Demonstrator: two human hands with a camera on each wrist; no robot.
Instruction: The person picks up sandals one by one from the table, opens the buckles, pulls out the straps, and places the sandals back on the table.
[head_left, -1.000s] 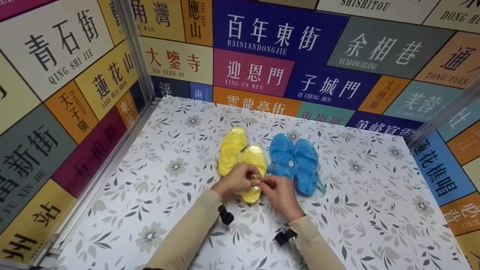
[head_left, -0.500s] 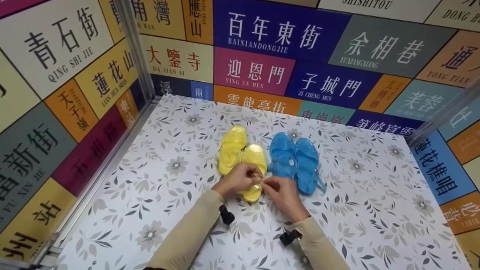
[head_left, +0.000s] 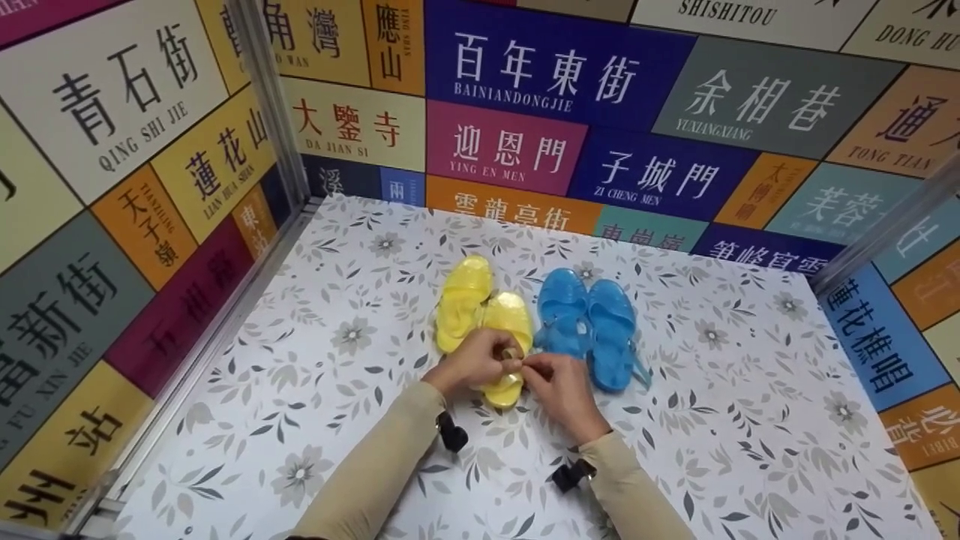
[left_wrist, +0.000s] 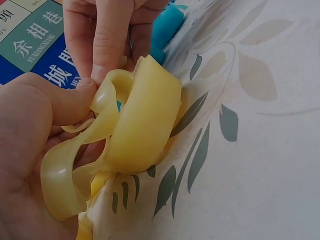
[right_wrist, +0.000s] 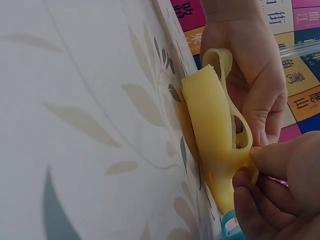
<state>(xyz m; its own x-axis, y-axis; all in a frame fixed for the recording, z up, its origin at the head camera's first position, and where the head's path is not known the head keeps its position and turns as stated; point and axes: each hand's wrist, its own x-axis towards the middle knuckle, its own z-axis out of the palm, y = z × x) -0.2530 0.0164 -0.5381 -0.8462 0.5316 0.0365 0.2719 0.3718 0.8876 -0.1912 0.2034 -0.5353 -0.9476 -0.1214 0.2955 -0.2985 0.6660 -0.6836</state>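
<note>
At the center of the frame, a person's left hand (head_left: 476, 360) and right hand (head_left: 562, 390) meet, fingertips close together, both pinching the strap (left_wrist: 100, 125) of a yellow sandal (head_left: 511, 311) lying toe toward the top. Just to its upper left lies a second yellow sandal (head_left: 463, 300); right of center, a pair of blue sandals (head_left: 564, 291) sits side by side on a floral-patterned surface (head_left: 360, 420). Tan sleeves (head_left: 379, 457) enter from the lower edge, below colorful lettered panels (head_left: 555, 64) across the upper frame.
</note>
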